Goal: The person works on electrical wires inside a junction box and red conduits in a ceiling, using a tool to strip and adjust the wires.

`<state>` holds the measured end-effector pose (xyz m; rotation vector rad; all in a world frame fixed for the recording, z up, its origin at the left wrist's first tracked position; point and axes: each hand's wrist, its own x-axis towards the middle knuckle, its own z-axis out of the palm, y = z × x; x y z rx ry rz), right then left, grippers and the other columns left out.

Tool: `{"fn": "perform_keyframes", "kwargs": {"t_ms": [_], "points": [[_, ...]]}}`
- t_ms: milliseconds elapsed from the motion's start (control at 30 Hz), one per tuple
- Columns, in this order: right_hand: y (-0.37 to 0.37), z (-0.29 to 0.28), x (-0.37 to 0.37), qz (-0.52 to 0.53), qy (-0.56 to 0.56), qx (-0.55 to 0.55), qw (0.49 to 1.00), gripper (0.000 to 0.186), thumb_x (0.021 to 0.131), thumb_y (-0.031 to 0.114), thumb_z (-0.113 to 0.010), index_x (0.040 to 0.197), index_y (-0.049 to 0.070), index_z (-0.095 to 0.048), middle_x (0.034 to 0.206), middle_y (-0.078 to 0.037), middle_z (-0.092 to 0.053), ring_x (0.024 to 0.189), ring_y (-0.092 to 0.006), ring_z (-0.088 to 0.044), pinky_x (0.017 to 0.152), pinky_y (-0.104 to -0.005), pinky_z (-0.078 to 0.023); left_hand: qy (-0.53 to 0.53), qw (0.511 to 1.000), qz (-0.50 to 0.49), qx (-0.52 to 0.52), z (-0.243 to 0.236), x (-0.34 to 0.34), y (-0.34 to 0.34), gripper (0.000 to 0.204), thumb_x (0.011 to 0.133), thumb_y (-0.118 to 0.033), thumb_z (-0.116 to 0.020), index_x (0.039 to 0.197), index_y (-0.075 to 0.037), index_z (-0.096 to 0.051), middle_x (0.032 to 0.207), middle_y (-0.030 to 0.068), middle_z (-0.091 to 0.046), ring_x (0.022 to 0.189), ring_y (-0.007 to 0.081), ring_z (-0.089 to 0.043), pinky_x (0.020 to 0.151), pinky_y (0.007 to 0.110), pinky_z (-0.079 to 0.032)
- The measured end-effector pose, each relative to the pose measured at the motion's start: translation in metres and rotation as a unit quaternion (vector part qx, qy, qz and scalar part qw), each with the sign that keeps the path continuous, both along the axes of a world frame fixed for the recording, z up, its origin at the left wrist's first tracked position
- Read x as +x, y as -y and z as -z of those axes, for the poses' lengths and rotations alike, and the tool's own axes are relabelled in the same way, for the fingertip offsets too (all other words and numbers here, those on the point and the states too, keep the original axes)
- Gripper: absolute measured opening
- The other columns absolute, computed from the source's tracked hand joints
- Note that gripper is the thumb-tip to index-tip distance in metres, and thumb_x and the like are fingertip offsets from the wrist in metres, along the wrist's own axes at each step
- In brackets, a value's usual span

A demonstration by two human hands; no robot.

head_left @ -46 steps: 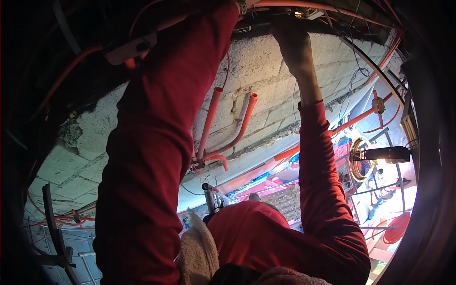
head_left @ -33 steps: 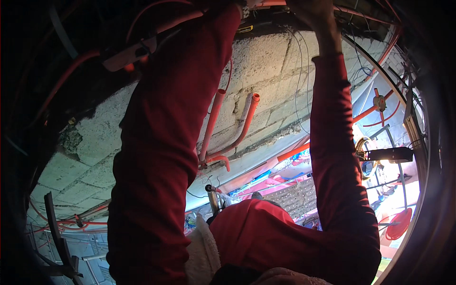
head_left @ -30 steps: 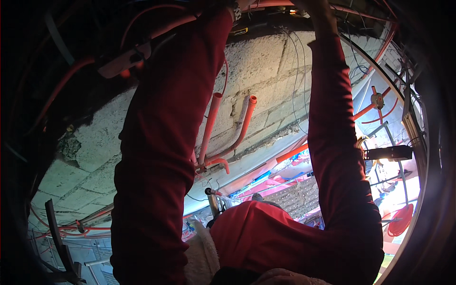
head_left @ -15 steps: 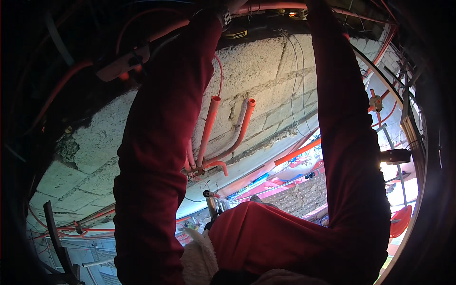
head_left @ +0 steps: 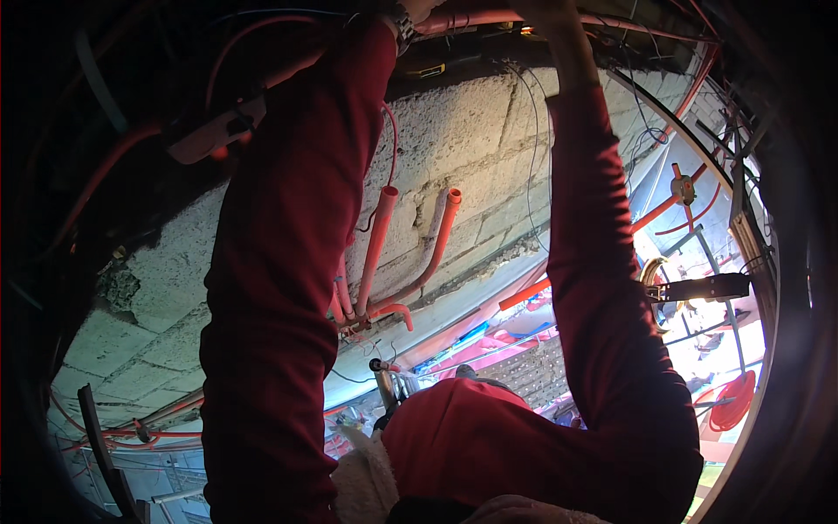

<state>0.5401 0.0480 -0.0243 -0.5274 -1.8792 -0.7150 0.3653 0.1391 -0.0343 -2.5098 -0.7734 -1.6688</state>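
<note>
Both my arms, in red sleeves, reach up to the upper edge of the head view. My left hand (head_left: 421, 9), with a metal-band watch at its wrist, is at an orange conduit pipe (head_left: 476, 17); its fingers are mostly cut off by the frame. Farther right along the same pipe is my right hand (head_left: 546, 12), dark and also cut off, so its grip does not show. Just below the pipe, between the arms, lies a yellow-and-black object (head_left: 428, 70) of unclear kind.
Below stands a rough block wall (head_left: 471, 131), with open-ended orange conduits (head_left: 379, 236) rising beside it. Thin black wires (head_left: 531, 148) hang near my right forearm. To the right are an orange conduit with a box fitting (head_left: 683, 187), a metal frame and a coil of orange tubing (head_left: 733, 402).
My right forearm has shifted left and its sleeve has slid down, baring the wrist. My left arm has moved slightly left. The view has shifted a little.
</note>
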Motion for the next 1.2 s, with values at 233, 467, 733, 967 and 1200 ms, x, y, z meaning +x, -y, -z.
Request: {"fn": "perform_keyframes", "kwargs": {"t_ms": [233,467,733,967,1200], "points": [[-0.025,0.073,-0.01,-0.358,-0.294,-0.233,0.855,0.015,0.107,0.02,-0.06,0.111,0.006,-0.066,0.102,-0.002,-0.069,0.092,-0.0111,-0.064,0.081,-0.0264,-0.053,0.09,0.99,-0.01,-0.113,-0.001,0.02,0.016,0.018,0.089,-0.013,-0.06,0.075,-0.004,-0.067,0.072,0.0132,-0.066,0.064,0.0229,-0.064,0.058,0.041,-0.051],[0.001,0.064,-0.039,-0.286,-0.312,-0.205,0.882,0.018,0.107,0.019,-0.06,0.093,0.008,-0.063,0.079,0.006,-0.061,0.075,-0.0068,-0.059,0.066,-0.0233,-0.048,0.191,0.891,0.284,-0.298,0.002,0.01,0.032,0.02,0.095,-0.007,-0.056,0.077,-0.008,-0.064,0.079,0.0106,-0.067,0.066,0.0232,-0.065,0.054,0.041,-0.052],[0.002,0.106,-0.074,-0.459,-0.525,-0.238,0.676,0.017,0.107,0.022,-0.059,0.096,0.01,-0.061,0.092,0.002,-0.06,0.081,-0.0071,-0.057,0.066,-0.0236,-0.048,0.255,0.936,0.169,-0.173,0.013,0.016,0.006,0.029,0.092,-0.009,-0.061,0.062,-0.007,-0.061,0.061,0.0048,-0.062,0.05,0.0158,-0.059,0.046,0.036,-0.046],[-0.013,0.087,-0.042,-0.48,-0.502,-0.289,0.658,0.013,0.106,0.017,-0.057,0.102,0.007,-0.063,0.087,-0.002,-0.065,0.063,-0.0114,-0.055,0.052,-0.0262,-0.046,0.121,0.967,-0.187,0.125,-0.002,-0.004,-0.004,0.023,0.084,-0.006,-0.06,0.061,-0.003,-0.064,0.06,0.0092,-0.06,0.058,0.0203,-0.062,0.054,0.042,-0.05],[-0.02,0.039,0.037,-0.416,-0.306,-0.454,0.726,0.011,0.099,0.01,-0.063,0.097,0.002,-0.07,0.071,-0.005,-0.066,0.056,-0.011,-0.061,0.048,-0.0244,-0.05,0.231,0.97,0.034,-0.061,0.007,0.01,0.033,0.016,0.087,-0.009,-0.063,0.075,0.002,-0.066,0.074,0.0237,-0.067,0.069,0.035,-0.069,0.066,0.045,-0.054]]}}
